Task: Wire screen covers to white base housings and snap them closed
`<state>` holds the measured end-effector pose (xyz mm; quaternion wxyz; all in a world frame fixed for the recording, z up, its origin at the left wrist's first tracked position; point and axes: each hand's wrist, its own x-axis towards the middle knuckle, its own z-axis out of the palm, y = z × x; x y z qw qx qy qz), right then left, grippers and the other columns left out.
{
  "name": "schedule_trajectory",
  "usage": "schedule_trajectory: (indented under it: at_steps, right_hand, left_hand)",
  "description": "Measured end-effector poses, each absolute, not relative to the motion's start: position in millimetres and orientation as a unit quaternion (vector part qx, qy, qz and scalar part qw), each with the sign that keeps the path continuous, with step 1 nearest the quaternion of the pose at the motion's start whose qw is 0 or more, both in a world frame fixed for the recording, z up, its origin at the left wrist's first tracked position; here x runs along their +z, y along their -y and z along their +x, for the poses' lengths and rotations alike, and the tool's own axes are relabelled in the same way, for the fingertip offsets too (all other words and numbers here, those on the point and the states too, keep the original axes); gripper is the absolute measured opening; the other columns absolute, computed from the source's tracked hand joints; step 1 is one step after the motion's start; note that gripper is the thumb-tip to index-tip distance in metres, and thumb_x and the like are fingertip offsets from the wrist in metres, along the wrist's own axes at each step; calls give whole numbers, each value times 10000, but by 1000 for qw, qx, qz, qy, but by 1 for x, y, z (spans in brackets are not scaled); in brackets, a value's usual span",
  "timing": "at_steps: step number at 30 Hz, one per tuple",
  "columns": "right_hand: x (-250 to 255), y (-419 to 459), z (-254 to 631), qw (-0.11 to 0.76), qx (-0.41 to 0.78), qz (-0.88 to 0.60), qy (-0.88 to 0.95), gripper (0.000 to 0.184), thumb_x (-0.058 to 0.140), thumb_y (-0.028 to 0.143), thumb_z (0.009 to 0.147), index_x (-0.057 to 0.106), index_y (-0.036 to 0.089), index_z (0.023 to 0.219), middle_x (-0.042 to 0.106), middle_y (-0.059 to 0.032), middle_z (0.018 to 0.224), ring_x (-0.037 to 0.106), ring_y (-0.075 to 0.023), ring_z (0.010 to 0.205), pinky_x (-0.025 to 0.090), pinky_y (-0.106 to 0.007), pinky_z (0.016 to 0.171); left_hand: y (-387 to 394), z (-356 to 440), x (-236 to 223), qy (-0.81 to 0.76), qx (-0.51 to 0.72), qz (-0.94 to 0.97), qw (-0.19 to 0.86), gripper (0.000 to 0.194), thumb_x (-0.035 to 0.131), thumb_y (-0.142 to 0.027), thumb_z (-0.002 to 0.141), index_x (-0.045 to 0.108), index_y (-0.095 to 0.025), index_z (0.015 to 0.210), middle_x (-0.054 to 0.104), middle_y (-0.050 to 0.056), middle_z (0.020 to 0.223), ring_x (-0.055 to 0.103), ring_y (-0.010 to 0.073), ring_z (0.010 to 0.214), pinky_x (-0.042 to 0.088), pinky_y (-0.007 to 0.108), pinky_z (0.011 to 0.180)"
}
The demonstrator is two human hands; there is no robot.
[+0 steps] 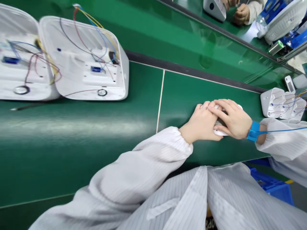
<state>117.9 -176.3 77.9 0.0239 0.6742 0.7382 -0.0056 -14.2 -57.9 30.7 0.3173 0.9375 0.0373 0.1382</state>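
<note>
Over the green bench top, my left hand [203,123] and my right hand [235,119] are wrapped from both sides around a small white plastic part [220,132]. Only a white edge and a greyish middle of it show between the fingers, so its exact kind is hidden. The right fingers overlap the left ones on top of it. A blue wrist strap [253,131] with a thin cord circles my right wrist.
Two open white housings [123,80] with wires and blue components stand at the left. More wired housings [266,102] stand at the far right. Beyond the dark rail, a co-worker's hands [241,14] work near a white housing. A blue crate [279,191] sits below the bench.
</note>
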Motion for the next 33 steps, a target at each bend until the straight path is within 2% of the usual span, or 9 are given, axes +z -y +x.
schedule_trajectory:
  at_steps: [8,17,24,28,33]
  right_hand:
    - [80,179,118,47,-24,677,-734,724,400,635,954,405,154,1496,425,-209,1507,347,-393,1413,314,-627,1117]
    - [78,178,116,31,-29,681,-731,681,380,612,970,417,182,1497,424,-191,1506,369,-392,1395,326,-609,1118]
    - [80,173,119,16,-55,688,-724,695,402,642,951,467,169,1457,450,-196,1495,402,-385,1385,358,-582,1106]
    - [79,161,133,-9,-82,694,-716,765,392,668,946,376,146,1505,468,-192,1492,428,-353,1385,414,-538,1086]
    - [79,150,146,-19,-97,679,-728,805,391,684,940,309,147,1534,408,-199,1539,345,-349,1448,406,-550,1098]
  left_hand:
    - [55,-11,30,-24,103,949,296,923,666,-539,639,371,-158,1426,479,177,1394,474,367,1154,401,499,955]
    - [56,-15,32,-31,131,938,321,814,605,-474,704,376,-122,1401,512,163,1357,471,343,1148,390,465,951]
    - [53,-12,29,-15,123,941,316,845,604,-496,700,358,-121,1416,484,173,1389,477,354,1159,393,467,954]
    - [53,-13,25,-19,115,947,300,892,635,-532,665,368,-95,1395,490,207,1348,471,388,1180,392,488,948]
    - [54,-13,24,-38,123,943,307,888,650,-525,655,353,-112,1384,502,190,1287,467,384,1169,393,494,947]
